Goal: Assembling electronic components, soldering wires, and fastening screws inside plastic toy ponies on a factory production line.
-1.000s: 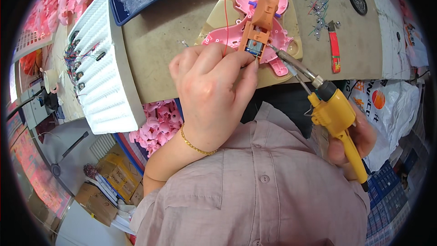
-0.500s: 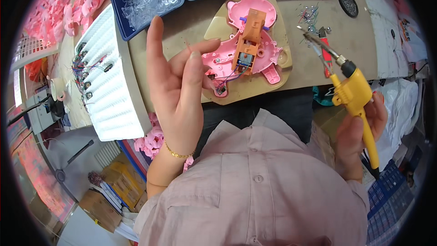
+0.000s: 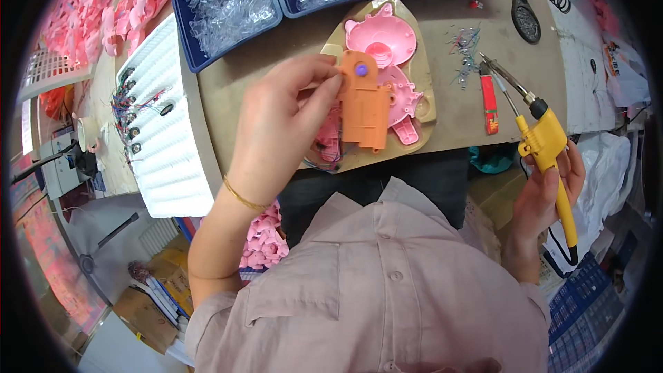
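While the orange gearbox housing (image 3: 364,105) hangs pinched at its left edge by the left hand (image 3: 280,124), its long axis runs near-to-far, purple hub (image 3: 360,68) at the far end, just above the pink pig-shaped shell (image 3: 387,55) on the tan jig board (image 3: 420,41). Left hand is on it; right hand (image 3: 545,197) sits well apart at the right, fist closed round a yellow soldering iron (image 3: 545,141), tip pointing far-left toward the housing. Between them on the worktop (image 3: 452,103): a red-handled tool (image 3: 488,99) and loose wire offcuts (image 3: 466,41), not blocking. Far side: blue trays of clear plastic parts (image 3: 231,3). Left: white ribbed tray (image 3: 169,131) with wired small parts. Black spring stand (image 3: 526,17) far right.
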The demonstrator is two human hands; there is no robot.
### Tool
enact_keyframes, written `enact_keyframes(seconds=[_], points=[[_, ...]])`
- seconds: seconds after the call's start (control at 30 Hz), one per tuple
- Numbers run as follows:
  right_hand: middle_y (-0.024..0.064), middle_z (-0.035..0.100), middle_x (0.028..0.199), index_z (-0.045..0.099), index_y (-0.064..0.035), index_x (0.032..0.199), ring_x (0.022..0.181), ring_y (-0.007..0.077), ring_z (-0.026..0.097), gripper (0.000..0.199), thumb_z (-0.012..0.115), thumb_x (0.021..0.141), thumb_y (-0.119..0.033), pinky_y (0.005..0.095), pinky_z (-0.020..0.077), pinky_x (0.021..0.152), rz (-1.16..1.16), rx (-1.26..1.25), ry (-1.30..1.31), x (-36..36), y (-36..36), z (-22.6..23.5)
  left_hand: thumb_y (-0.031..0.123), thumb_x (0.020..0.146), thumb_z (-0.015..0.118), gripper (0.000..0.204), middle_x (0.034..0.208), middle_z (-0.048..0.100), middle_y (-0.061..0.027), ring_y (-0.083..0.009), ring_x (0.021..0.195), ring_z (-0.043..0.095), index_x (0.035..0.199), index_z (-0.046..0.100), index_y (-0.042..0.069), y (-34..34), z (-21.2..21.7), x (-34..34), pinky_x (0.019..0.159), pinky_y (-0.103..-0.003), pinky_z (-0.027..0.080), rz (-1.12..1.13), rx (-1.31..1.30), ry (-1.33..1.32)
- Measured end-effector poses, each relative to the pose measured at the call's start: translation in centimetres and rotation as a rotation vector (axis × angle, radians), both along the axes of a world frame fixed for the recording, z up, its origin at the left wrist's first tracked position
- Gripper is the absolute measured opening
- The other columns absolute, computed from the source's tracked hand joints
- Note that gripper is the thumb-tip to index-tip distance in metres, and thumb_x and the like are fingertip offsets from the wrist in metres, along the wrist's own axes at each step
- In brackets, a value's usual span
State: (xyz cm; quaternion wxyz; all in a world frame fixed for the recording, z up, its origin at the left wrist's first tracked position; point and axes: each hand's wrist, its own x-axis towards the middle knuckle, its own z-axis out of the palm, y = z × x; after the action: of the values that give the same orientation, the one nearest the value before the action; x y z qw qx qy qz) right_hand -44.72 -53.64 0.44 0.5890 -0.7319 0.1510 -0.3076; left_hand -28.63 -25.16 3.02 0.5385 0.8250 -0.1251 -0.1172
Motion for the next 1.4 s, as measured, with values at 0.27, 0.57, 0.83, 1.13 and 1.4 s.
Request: enact_keyframes(seconds=[0.27, 0.57, 0.83, 1.13, 1.4], points=[[0.0150, 0.054, 0.123, 0.040, -0.0024, 0.130, 0.115, 0.0251, 0.054, 0.053, 0.063, 0.088, -0.024, 0.0395, 0.0441, 0.098, 0.357, 0.025, 0.022, 0.5, 2.1, 2.0, 0.006, 0.081, 0.065, 0.011, 0.080, 0.060, -0.0096, -0.0266, 0.073, 0.058, 0.091, 0.064, 0.005, -1.8, -0.3, -3.7, 0.067, -0.034, 0.046, 0.000, 0.195, -0.318], [0.0315, 0.044, 0.130, 0.034, -0.0031, 0.132, 0.118, 0.0368, 0.051, 0.058, 0.067, 0.086, -0.014, 0.0458, 0.0440, 0.097, 0.583, 0.065, -0.028, -0.9, 2.8, 1.2, 0.010, 0.080, 0.065, 0.007, 0.072, 0.057, -0.0075, -0.0251, 0.068, 0.055, 0.082, 0.061, 0.004, -1.9, -1.3, -3.5, 0.066, -0.035, 0.042, -0.002, 0.200, -0.249], [0.0328, 0.047, 0.123, 0.036, 0.0000, 0.135, 0.104, 0.0332, 0.057, 0.062, 0.067, 0.081, -0.003, 0.0379, 0.0476, 0.085, 0.861, 0.040, -0.110, 1.8, 3.8, 1.9, 0.011, 0.079, 0.065, 0.008, 0.072, 0.057, -0.0068, -0.0242, 0.067, 0.054, 0.080, 0.062, 0.004, -1.8, -1.0, -3.3, 0.066, -0.035, 0.042, -0.018, 0.188, -0.184], [0.0221, 0.057, 0.116, 0.041, 0.0000, 0.126, 0.105, 0.0201, 0.057, 0.056, 0.062, 0.087, -0.035, 0.0285, 0.0469, 0.085, 0.821, 0.504, 0.550, 1.6, 4.0, 5.0, 0.011, 0.079, 0.065, 0.008, 0.071, 0.057, -0.0069, -0.0244, 0.068, 0.055, 0.079, 0.061, 0.004, -1.4, -1.2, -3.6, 0.067, -0.035, 0.042, -0.024, 0.182, -0.188], [0.0195, 0.056, 0.121, 0.038, 0.0075, 0.132, 0.091, 0.0170, 0.061, 0.061, 0.060, 0.085, -0.024, 0.0251, 0.0464, 0.081, 0.677, -0.175, -0.190, 2.1, 4.6, 1.0, 0.011, 0.079, 0.065, 0.008, 0.072, 0.057, -0.0074, -0.0255, 0.070, 0.055, 0.078, 0.061, 0.005, -2.1, -1.2, -2.9, 0.067, -0.035, 0.042, -0.034, 0.176, -0.176]])
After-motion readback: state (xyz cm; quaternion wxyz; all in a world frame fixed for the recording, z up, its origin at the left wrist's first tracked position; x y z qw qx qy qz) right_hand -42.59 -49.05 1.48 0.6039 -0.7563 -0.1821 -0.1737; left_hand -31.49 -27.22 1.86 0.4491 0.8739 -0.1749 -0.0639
